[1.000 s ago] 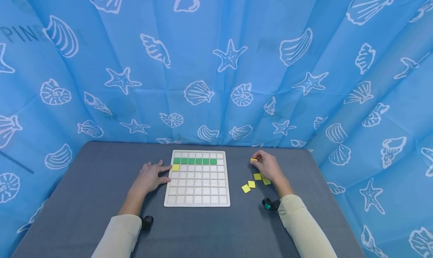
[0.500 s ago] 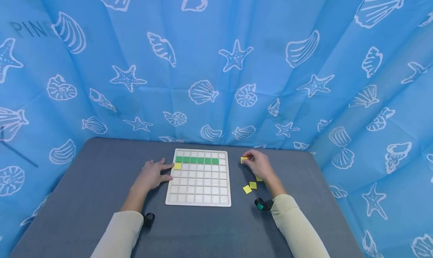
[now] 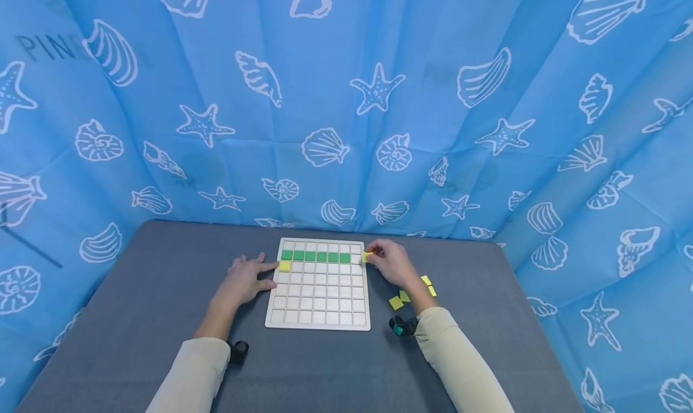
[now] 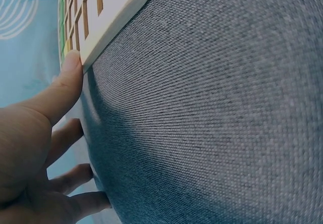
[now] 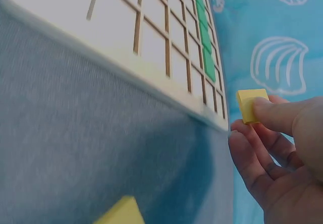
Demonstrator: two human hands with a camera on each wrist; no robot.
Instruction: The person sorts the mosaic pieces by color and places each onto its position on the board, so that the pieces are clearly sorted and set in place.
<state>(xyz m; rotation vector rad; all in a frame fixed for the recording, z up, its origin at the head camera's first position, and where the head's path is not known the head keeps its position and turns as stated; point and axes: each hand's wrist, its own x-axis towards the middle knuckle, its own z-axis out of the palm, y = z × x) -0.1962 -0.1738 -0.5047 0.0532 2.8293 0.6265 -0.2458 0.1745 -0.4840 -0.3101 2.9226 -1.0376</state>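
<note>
A white gridded board (image 3: pixel 318 326) lies flat on the table. Along its second row from the back runs a line of several green square tiles (image 3: pixel 310 256). One yellow tile (image 3: pixel 284 266) sits in the leftmost cell of the row below. My left hand (image 3: pixel 245 282) rests at the board's left edge, fingers spread; in the left wrist view its thumb (image 4: pixel 70 65) touches the board's rim. My right hand (image 3: pixel 394 264) pinches another yellow tile (image 5: pixel 247 103) between thumb and fingers, right at the board's right rim near the far corner.
Several loose yellow tiles (image 3: pixel 396 303) lie on the grey table (image 3: pixel 319 371) right of the board, partly hidden by my right forearm. A blue curtain (image 3: pixel 325 100) with white shells hangs behind the table and along its sides. Both wrists wear dark bands.
My right hand has carried the pinched yellow tile leftward, from above the loose tiles to the board's right edge. The left hand has stayed at the board's left edge.
</note>
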